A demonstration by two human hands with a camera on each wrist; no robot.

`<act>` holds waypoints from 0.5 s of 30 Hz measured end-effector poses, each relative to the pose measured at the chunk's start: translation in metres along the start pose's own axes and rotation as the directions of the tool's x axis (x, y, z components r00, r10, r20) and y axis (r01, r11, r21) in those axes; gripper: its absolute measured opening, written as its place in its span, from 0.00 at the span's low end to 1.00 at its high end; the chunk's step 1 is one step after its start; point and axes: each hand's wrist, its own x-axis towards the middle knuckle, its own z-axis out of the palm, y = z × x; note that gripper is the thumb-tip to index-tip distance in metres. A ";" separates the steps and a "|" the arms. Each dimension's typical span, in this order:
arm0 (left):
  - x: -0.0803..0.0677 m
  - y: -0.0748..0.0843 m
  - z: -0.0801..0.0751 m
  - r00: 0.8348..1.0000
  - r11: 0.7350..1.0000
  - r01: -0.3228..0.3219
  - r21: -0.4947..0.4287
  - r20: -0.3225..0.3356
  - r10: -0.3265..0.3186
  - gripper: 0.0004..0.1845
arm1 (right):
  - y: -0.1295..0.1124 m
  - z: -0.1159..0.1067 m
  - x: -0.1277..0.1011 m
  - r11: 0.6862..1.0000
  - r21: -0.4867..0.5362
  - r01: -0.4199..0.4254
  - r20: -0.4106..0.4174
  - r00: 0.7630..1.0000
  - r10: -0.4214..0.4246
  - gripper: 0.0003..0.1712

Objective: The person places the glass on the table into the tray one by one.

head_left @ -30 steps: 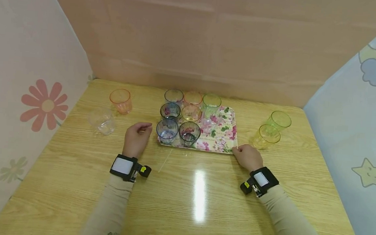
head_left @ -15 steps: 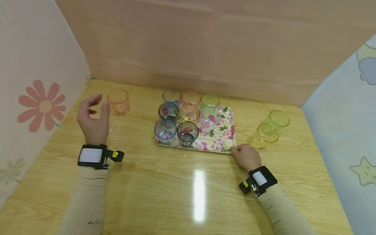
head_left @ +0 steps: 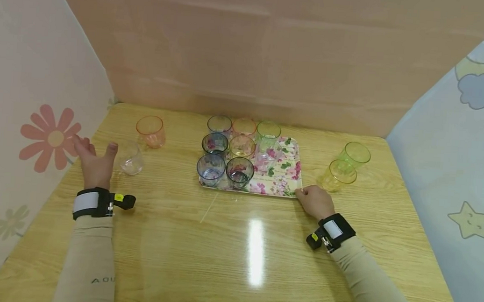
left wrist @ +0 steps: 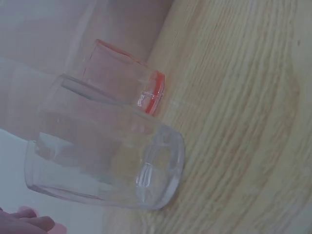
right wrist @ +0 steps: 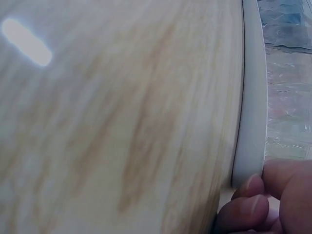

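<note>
since a moment ago the left hand (head_left: 94, 161) has swung away from the tray (head_left: 292, 175) and now sits spread open just left of the clear cup (head_left: 130, 158). right hand (head_left: 315, 200) pinches the tray's near right corner. a clumsy grab could tip that light cup, or a tug could rattle the tray's glasses.

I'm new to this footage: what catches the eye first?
A flowered tray mid-table carries eight coloured cups, and the right hand pinches its near corner. The left hand is spread open beside a clear cup at the table's left.
</note>
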 end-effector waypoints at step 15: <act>0.007 -0.031 0.000 0.975 0.958 0.027 0.286 0.205 -0.089 0.65 | 0.001 0.000 -0.001 1.000 0.010 0.009 -0.001 1.000 -0.009 0.31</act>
